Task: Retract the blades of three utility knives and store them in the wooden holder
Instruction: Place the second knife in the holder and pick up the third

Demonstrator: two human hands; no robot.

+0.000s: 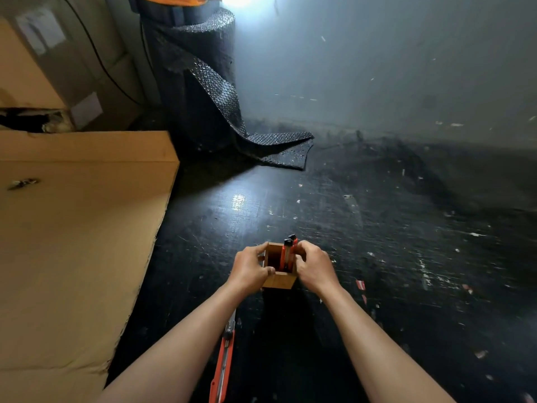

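Now my left hand (252,267) grips the wooden holder (279,280) on the tabletop (377,242), my right hand (312,266) pinching two knives (287,253) standing inside. The third knife (223,365), blade seemingly out, could cut my forearm.

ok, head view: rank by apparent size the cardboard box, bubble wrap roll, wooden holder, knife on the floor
1. cardboard box, largest by far
2. bubble wrap roll
3. knife on the floor, near the camera and partly hidden by the left forearm, so its rank is unsure
4. wooden holder, partly covered by both hands
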